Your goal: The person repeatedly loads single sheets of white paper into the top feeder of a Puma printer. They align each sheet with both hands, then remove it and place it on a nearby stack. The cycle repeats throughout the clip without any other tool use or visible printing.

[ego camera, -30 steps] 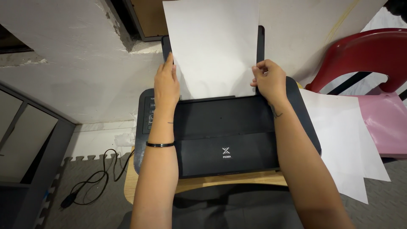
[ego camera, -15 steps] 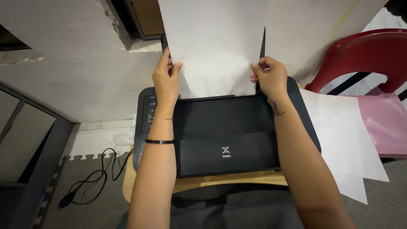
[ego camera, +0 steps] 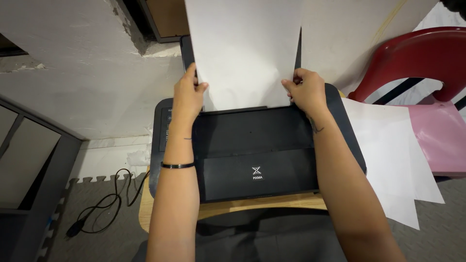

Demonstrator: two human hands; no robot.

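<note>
A black inkjet printer [ego camera: 257, 155] sits on a small wooden stool [ego camera: 252, 204] in front of me. White paper [ego camera: 242, 48] stands upright in its rear feed tray. My left hand [ego camera: 187, 94] pinches the sheet's left edge near the bottom. My right hand [ego camera: 306, 92] grips the right edge at the same height. A thin black band circles my left wrist.
Loose white sheets [ego camera: 388, 160] lie to the printer's right, partly over a pink seat [ego camera: 439, 136]. A red plastic chair [ego camera: 412, 58] stands behind them. A black cable [ego camera: 104, 204] coils on the grey foam floor at left, beside a dark frame [ego camera: 43, 179]. A rough white wall [ego camera: 87, 77] is behind.
Both hands have slid slightly up the paper's edges, and the sheet stands a little higher in the rear tray. The printer has not moved.
</note>
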